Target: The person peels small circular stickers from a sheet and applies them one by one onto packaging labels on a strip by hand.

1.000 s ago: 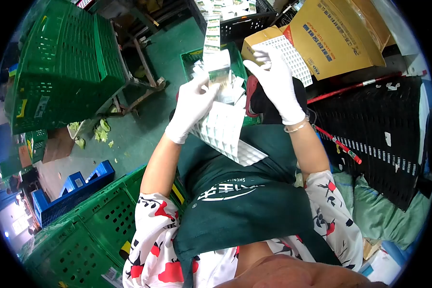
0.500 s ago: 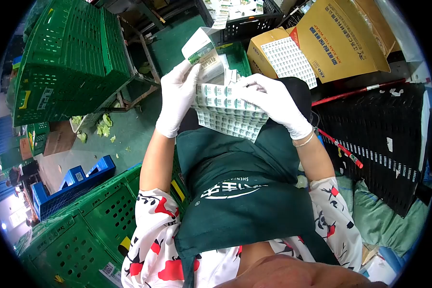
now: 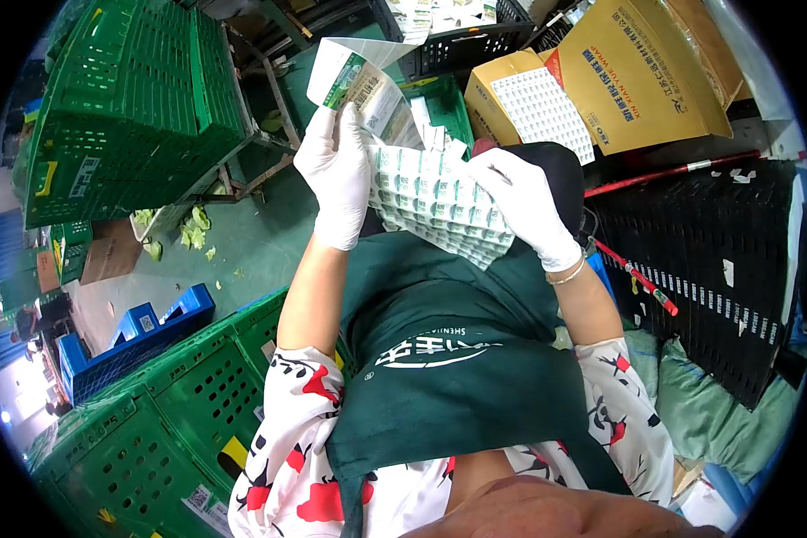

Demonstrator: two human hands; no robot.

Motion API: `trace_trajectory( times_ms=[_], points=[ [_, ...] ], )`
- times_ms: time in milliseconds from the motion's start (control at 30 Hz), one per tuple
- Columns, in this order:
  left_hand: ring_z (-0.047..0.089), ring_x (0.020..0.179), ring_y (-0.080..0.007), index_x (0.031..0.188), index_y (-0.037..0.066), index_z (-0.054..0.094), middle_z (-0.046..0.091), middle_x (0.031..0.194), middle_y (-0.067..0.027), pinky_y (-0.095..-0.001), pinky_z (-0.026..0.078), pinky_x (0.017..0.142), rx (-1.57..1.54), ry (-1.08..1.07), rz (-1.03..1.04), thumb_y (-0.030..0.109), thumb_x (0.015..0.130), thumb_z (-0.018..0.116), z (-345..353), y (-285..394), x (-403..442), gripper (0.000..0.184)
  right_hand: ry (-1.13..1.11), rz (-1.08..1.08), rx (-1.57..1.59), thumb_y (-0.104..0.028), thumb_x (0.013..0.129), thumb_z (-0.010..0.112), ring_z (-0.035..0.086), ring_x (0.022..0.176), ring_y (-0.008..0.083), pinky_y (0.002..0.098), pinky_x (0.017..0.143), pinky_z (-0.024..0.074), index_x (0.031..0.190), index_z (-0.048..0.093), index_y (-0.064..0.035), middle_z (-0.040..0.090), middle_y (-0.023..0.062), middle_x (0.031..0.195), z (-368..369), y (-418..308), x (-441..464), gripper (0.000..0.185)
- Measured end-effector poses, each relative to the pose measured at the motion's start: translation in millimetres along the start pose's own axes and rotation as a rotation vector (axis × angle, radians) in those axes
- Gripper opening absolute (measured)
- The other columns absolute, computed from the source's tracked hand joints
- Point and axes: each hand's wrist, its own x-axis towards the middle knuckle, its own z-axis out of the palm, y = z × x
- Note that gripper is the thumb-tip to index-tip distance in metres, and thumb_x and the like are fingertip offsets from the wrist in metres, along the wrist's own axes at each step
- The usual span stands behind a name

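Note:
My left hand (image 3: pixel 338 170), in a white glove, pinches a curling strip of green-and-white printed labels (image 3: pixel 368 90) between thumb and fingers. Below the strip, a sheet of small printed stickers (image 3: pixel 435 202) lies across my lap, its lower part folded in layers. The gloved fingers of my right hand (image 3: pixel 520 197) are closed on that sheet's upper right edge. Behind the sheet, a green crate (image 3: pixel 448 103) holds white label pieces, partly hidden by the strip and sheet.
Another sticker sheet (image 3: pixel 542 109) leans on an open cardboard box (image 3: pixel 493 76). A black crate (image 3: pixel 466 54) of labels stands at the top. Green crates (image 3: pixel 125 117) are stacked at the left, black crates (image 3: pixel 690 260) at the right, beside a red pole (image 3: pixel 637 269).
My right hand has come down from above and closed on the sheet's edge. My left hand has shifted left with the strip, now spread more open. The sheet has turned and shows its printed side.

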Motion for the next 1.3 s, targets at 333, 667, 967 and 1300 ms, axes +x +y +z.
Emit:
trace_trajectory(
  times_ms=[333, 667, 967, 1300],
  points=[
    [0.059, 0.084, -0.0067, 0.124, -0.005, 0.062, 0.069, 0.104, -0.0061, -0.0203, 0.047, 0.072, -0.308, 0.095, -0.059, 0.001, 0.097, 0.059, 13.6, 19.7, -0.3, 0.028, 0.15, -0.643, -0.41, 0.003, 0.081, 0.066, 0.063, 0.067, 0.027, 0.0343, 0.059, 0.0493, 0.084, 0.068, 0.0003, 0.063, 0.0106, 0.074, 2.6, 39.2, -2.2, 0.005],
    [0.062, 0.085, -0.0082, 0.117, -0.003, 0.066, 0.072, 0.1, -0.0077, -0.0235, 0.05, 0.078, -0.093, 0.096, -0.016, 0.0, 0.094, 0.062, 15.4, 17.9, 3.5, 0.023, 0.228, -0.454, -0.538, -0.023, 0.078, 0.078, 0.064, 0.083, 0.0239, 0.0342, 0.075, 0.0522, 0.103, 0.071, -0.0082, 0.068, 0.0058, 0.09, 4.1, 14.9, -2.0, 0.029],
    [0.057, 0.075, -0.0044, 0.112, -0.002, 0.068, 0.071, 0.088, -0.0055, -0.0222, 0.049, 0.067, 0.14, 0.022, 0.22, 0.003, 0.093, 0.066, 27.1, 18.9, -4.3, 0.019, 0.133, -0.584, -0.832, -0.01, 0.078, 0.062, 0.06, 0.093, 0.0203, 0.0303, 0.074, 0.0516, 0.126, 0.062, -0.0137, 0.058, 0.0018, 0.098, 37.4, -12.6, 15.6, 0.049],
    [0.057, 0.082, -0.0048, 0.111, -0.004, 0.067, 0.07, 0.092, -0.0038, -0.022, 0.048, 0.074, -0.01, -0.006, -0.009, 0.007, 0.096, 0.063, 29.2, 18.7, -5.4, 0.019, 0.002, -0.551, -0.548, 0.001, 0.085, 0.062, 0.066, 0.084, 0.0208, 0.0291, 0.073, 0.0564, 0.126, 0.065, -0.0125, 0.064, 0.0085, 0.095, 35.7, -14.0, 0.3, 0.043]
  ],
)
